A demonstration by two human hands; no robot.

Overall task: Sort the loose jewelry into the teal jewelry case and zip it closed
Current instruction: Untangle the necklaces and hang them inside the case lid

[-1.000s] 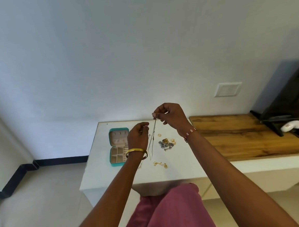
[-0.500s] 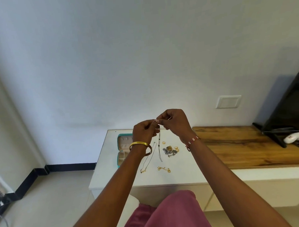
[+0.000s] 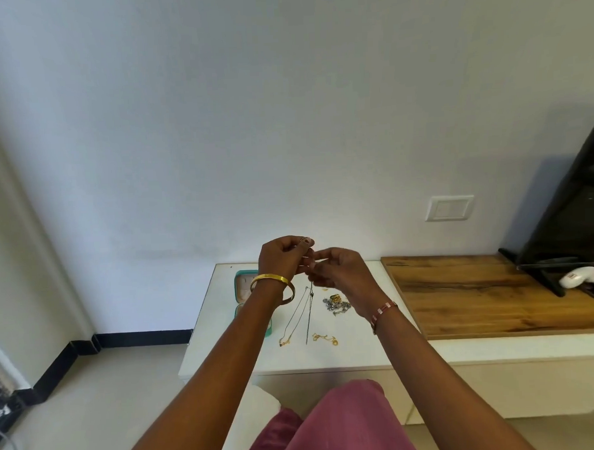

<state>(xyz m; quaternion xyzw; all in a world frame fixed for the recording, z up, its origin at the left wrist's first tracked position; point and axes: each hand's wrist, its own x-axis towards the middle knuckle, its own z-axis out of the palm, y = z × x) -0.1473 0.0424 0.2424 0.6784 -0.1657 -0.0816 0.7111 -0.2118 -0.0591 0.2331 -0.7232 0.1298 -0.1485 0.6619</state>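
Nearest the camera, pink fabric (image 3: pixel 335 424) over the lap, both forearms reaching out over the white table (image 3: pixel 362 354). Left hand (image 3: pixel 282 261) and right hand (image 3: pixel 342 270) are raised above the table, fingertips close together, both pinching the top of a thin silver chain (image 3: pixel 308 318). Its doubled strands hang straight down, low end near the tabletop; can't tell if it touches. Judgement: very light, fully limp, tangle-prone, clasp fragile. Hold at the clasp end, gather the slack before lowering it. On the table below: gold pendant chain (image 3: pixel 290 330), small gold piece (image 3: pixel 324 338), silver and gold cluster (image 3: pixel 336 304) just right of the hanging chain. Teal jewelry case (image 3: pixel 244 288) lies open at the table's left, partly hidden behind the left wrist and its gold bangle (image 3: pixel 272 282). Still unzipped, most pieces still outside.
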